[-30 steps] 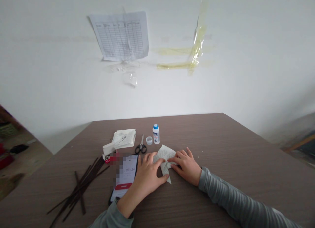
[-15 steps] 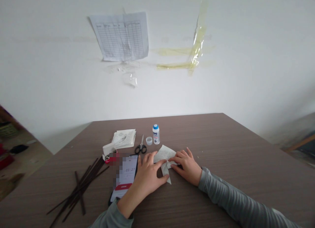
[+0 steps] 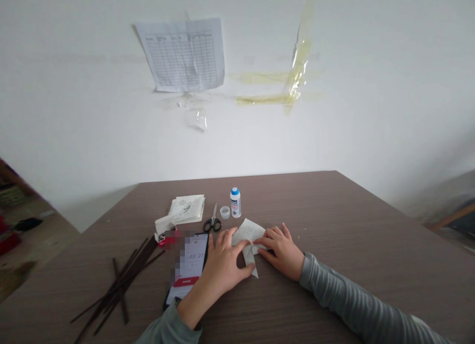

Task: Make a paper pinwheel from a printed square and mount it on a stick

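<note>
In the head view, a folded printed paper (image 3: 248, 229) is seen at the lower centre of the frame; its left side is touched by the left hand (image 3: 224, 265), the thumb and forefinger spread wide; its right side is touched by the right hand (image 3: 285, 252), fingers held narrow, though whether paper is pinched cannot be told; scissors (image 3: 213, 224) and a white bottle (image 3: 235, 205) are placed above.

Single head cam, looks forward and down across the tabletop (image 3: 334, 220) toward the wall (image 3: 252, 141). Wide: both far corners in, left and right edges run out of frame. Left hand (image 3: 224, 265) and right hand (image 3: 283, 252) sit fairly near.
</note>
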The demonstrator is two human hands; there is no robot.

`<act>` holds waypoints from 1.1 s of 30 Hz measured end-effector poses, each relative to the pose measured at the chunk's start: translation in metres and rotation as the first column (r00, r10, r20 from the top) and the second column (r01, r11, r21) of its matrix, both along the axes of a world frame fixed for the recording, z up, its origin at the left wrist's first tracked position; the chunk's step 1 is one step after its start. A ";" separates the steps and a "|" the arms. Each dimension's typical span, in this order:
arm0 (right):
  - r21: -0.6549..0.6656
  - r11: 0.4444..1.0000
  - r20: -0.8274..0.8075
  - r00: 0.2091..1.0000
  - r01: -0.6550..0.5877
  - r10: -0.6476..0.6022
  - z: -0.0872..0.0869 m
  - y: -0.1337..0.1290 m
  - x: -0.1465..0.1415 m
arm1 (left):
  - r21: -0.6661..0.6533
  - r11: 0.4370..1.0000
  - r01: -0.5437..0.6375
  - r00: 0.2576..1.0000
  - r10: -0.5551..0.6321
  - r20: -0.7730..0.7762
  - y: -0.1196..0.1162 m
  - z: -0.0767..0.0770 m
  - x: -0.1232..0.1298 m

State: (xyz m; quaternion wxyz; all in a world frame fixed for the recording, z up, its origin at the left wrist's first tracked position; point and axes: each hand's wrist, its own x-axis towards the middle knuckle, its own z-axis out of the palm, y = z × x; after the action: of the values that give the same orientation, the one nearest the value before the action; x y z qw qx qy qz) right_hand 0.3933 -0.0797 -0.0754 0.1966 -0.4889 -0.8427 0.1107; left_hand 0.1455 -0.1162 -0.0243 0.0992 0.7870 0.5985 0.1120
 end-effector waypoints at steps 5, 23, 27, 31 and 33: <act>-0.019 1.000 -0.022 1.000 0.015 -0.015 0.005 -0.003 0.001 | -0.007 1.000 -0.005 1.000 0.005 -0.014 0.000 0.002 0.001; 0.023 1.000 0.018 1.000 0.000 0.000 -0.002 -0.002 0.000 | -0.088 0.996 0.028 0.996 -0.035 -0.080 -0.003 0.015 0.003; 0.022 0.999 -0.006 1.000 -0.025 0.025 -0.001 0.002 0.003 | -0.075 0.997 0.010 0.998 -0.015 -0.068 -0.003 0.012 0.004; 0.010 1.000 -0.033 0.999 -0.028 0.028 -0.001 0.003 0.004 | -0.038 0.999 0.004 0.999 -0.006 -0.051 -0.002 0.004 0.003; -0.001 1.000 -0.044 0.999 -0.025 0.025 0.000 0.002 0.004 | -0.006 1.000 0.011 0.999 -0.011 -0.034 -0.001 0.000 0.001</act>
State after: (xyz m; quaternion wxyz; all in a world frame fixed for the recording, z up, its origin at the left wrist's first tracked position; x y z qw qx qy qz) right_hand 0.3977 -0.0777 -0.0755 0.2134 -0.4761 -0.8440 0.1246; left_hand 0.1463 -0.1171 -0.0244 0.0919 0.7919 0.5960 0.0962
